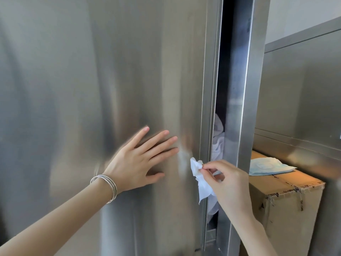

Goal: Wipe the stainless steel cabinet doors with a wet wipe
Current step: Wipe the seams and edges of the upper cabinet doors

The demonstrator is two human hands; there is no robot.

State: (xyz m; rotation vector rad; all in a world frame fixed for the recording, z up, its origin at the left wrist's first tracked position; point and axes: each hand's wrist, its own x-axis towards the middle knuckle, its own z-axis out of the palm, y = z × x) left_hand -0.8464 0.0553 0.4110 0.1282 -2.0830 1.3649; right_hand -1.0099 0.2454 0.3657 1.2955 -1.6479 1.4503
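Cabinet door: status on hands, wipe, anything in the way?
Left hand flat on cabinet door, fingers straight. Right hand pinches wipe at the door's right edge. Door ajar; cardboard box close on the right.

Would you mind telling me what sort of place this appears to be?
Probably a storage or utility area, perhaps commercial: a tall stainless steel cabinet door, white cloths stored behind it, and a taped cardboard box beside it.

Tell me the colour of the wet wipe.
White; the wet wipe shows best in the head view.
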